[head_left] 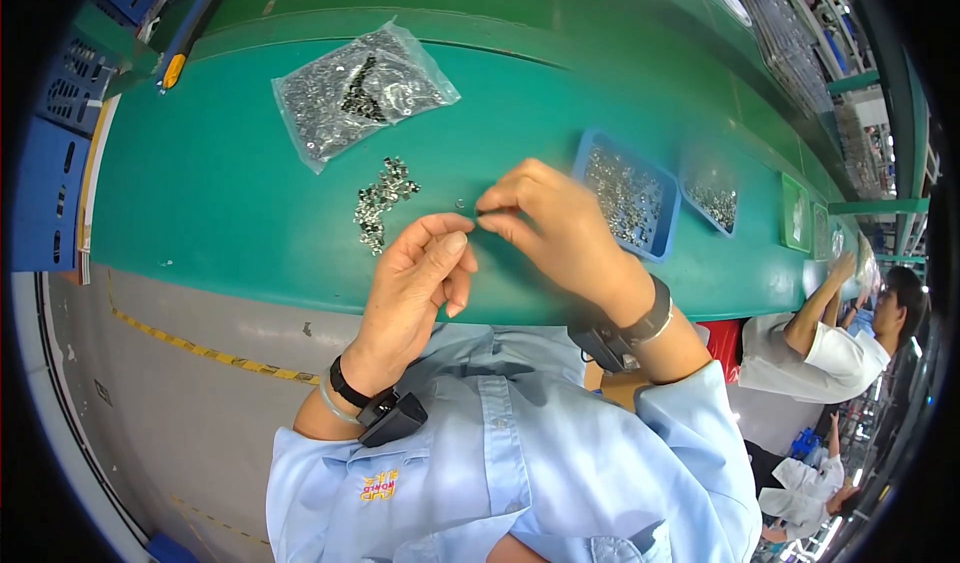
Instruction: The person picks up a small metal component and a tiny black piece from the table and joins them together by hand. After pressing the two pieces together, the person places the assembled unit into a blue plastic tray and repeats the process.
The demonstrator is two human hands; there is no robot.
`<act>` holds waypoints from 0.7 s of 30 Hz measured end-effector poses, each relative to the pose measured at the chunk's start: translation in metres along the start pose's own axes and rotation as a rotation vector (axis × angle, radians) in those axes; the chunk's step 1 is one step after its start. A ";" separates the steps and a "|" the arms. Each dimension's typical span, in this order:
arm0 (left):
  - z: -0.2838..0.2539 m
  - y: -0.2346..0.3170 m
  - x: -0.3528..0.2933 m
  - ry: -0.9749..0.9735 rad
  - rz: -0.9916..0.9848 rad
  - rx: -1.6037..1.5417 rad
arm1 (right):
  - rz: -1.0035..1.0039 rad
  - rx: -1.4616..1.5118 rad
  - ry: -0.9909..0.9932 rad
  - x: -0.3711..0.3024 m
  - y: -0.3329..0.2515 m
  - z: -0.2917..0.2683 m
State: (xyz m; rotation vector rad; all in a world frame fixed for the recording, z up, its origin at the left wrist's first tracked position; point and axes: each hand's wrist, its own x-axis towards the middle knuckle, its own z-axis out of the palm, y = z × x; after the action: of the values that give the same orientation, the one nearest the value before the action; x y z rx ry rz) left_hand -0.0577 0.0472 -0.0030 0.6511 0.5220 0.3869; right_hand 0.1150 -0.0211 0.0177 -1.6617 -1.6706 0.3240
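My left hand is closed in a pinch, thumb against forefinger, over the front part of the green table. Fingertip to fingertip with it, my right hand pinches too, slightly blurred. A tiny part seems to sit between the two hands, too small to name. Just beyond the fingertips lies a small shiny piece. A loose heap of small metal parts is spread beyond my left hand. To the right of my right hand, a blue tray holds many similar small metal parts.
A clear plastic bag full of small metal parts lies farther back. Beyond the blue tray stand a second blue tray and a green tray. Blue crates are at the left. A co-worker sits along the table at right.
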 end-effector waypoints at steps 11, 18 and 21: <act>0.030 -0.023 0.011 -0.085 -0.080 -0.011 | -0.013 0.092 0.222 -0.051 0.003 -0.013; 0.046 -0.032 0.012 -0.060 -0.056 0.044 | 0.092 0.162 0.352 -0.065 0.002 -0.016; 0.049 -0.033 0.011 -0.048 0.001 0.132 | -0.025 0.009 0.367 -0.070 0.007 -0.015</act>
State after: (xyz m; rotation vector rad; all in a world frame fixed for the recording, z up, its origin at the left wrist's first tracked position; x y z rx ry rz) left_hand -0.0148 0.0055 0.0046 0.7863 0.5047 0.3391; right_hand 0.1214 -0.0912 0.0009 -1.5814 -1.4107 0.0103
